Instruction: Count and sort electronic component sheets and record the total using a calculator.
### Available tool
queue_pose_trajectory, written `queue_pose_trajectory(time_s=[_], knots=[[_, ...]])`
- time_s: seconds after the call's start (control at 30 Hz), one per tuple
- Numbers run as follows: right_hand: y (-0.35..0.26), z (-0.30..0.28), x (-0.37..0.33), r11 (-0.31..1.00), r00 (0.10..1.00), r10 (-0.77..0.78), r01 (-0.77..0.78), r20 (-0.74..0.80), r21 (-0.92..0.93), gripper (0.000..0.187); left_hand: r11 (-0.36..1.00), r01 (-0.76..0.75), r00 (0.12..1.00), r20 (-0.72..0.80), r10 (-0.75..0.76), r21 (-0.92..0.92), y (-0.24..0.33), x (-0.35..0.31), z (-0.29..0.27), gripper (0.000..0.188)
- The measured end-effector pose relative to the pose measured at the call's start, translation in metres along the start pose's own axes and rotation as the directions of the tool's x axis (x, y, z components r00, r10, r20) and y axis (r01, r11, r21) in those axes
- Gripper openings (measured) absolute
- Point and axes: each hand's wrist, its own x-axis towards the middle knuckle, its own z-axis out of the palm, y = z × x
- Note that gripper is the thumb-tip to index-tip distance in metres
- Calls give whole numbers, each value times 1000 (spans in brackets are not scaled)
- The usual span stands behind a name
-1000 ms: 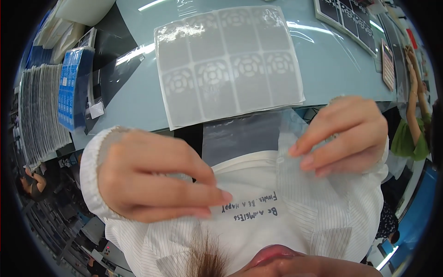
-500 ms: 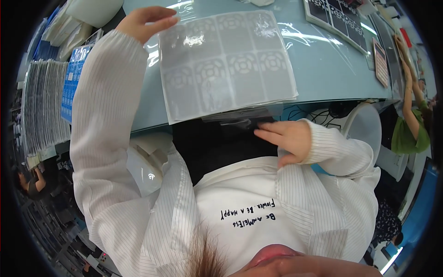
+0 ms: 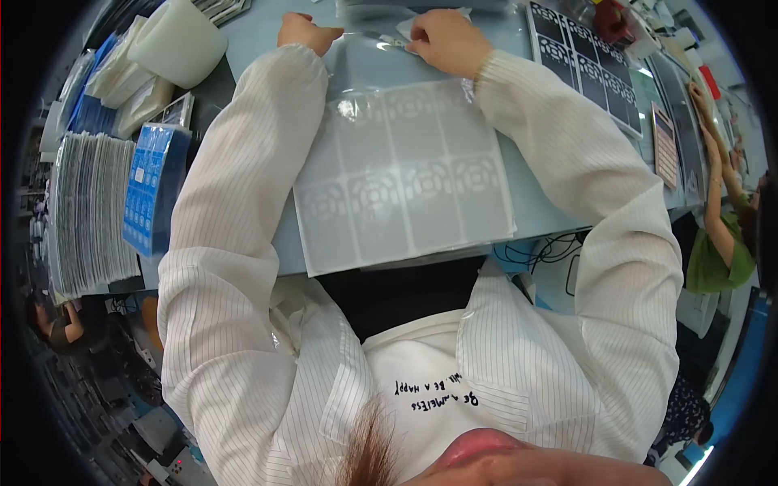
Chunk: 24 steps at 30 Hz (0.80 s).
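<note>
On the desk before me lies a stack of translucent grey-white printed sheets (image 3: pixel 377 182), patterned with rounded motifs in a grid. Clear film glints along its far edge. Beyond its far left corner is my left hand (image 3: pixel 308 34), its thumb stretched to the right and apart from the other fingers; nothing shows in it. At the far right, my right hand (image 3: pixel 451 42) is closed in a pinch on a slim shiny metal tool (image 3: pixel 387 40), whose exact kind I cannot make out. A crumpled white piece (image 3: pixel 403 27) lies beside the right fingers.
Blue printed sheets (image 3: pixel 148 190) and a tall stack of thin sheets (image 3: pixel 93 215) stand at left, below a white roll (image 3: pixel 180 44). Black patterned sheets (image 3: pixel 583 57) and a pink calculator (image 3: pixel 664 146) lie at right. Someone in green (image 3: pixel 721 251) sits further right.
My right hand has risen from near my lap to the desk's far side and holds a metal tool. My left hand has shifted right. The sheets appear lower in the picture.
</note>
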Motion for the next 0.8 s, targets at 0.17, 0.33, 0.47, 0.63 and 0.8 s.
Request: queue_pose_trajectory(time_s=[0.17, 0.33, 0.47, 0.63, 0.8], knots=[[-33, -5, -3, 985, 866, 54, 34, -497, 167, 57, 954, -32, 999, -45, 20, -297, -77, 28, -25, 68], [26, -17, 12, 907, 976, 87, 5, -198, 421, 77, 915, -159, 948, 202, 246, -370, 10, -37, -76, 35], [3, -29, -6, 733, 977, 135, 15, -166, 680, 89, 766, 51, 899, 364, 245, -641, 35, -92, -127, 19], [-11, -54, -35, 453, 946, -323, 169, -15, 875, 56, 787, -130, 875, 303, 377, -603, 17, -96, -136, 22], [-28, -60, -48, 373, 900, -406, 322, -159, 870, 32, 911, -290, 940, 90, 328, -293, -15, -113, -135, 30]])
